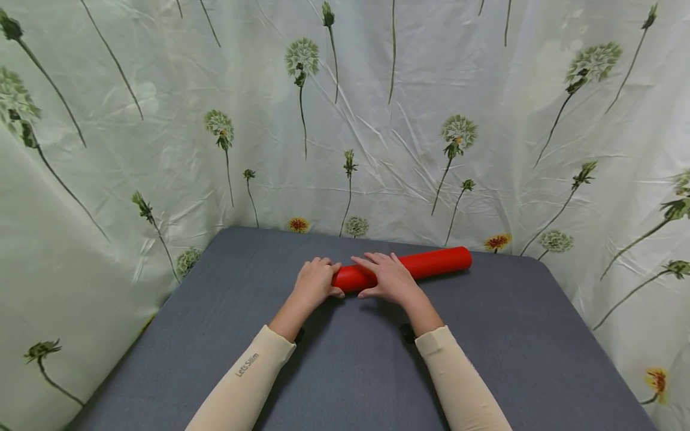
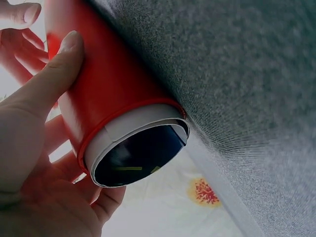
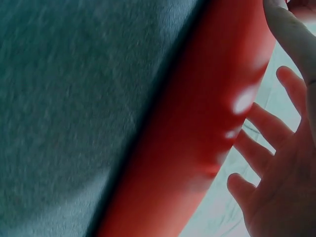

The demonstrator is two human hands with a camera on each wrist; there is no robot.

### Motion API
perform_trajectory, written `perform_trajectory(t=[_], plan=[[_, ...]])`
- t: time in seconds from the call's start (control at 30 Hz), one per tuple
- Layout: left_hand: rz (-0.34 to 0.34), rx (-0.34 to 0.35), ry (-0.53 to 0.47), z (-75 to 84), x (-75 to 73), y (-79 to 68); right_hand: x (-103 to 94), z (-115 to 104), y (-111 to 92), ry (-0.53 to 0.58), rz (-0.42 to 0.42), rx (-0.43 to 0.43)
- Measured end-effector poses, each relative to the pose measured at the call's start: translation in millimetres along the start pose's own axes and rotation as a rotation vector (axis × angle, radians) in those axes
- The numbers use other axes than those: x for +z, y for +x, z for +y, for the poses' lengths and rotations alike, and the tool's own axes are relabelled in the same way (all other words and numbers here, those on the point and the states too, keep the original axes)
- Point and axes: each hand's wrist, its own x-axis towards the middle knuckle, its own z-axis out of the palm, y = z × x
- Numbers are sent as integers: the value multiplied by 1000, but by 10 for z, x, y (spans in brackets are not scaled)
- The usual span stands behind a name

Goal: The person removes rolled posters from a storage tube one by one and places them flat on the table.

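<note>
A long red tube lies slantwise on the grey table, its right end farther back. Its left end is in the grip of my left hand. In the left wrist view, the thumb presses one side while the fingers curl round the other. From that end sticks a rolled white sheet, dark inside with small yellow marks. My right hand is over the tube, right of the left hand, with its fingers spread. The right wrist view shows the right fingers loosely bent along the tube's far side.
The grey table spreads out beneath both forearms. Behind it and at both sides hangs a pale curtain printed with dandelions and small flowers, meeting the table's back edge just beyond the tube.
</note>
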Motion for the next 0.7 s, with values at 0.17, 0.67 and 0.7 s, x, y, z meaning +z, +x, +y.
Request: perform_trajectory(t=[0.17, 0.67, 0.7], plan=[[11, 5, 15, 20, 6, -2, 40, -60, 30, -6, 1, 6], [51, 2, 15, 35, 21, -20, 124, -174, 59, -37, 24, 32], [52, 3, 13, 31, 27, -18, 130, -179, 64, -42, 27, 35]])
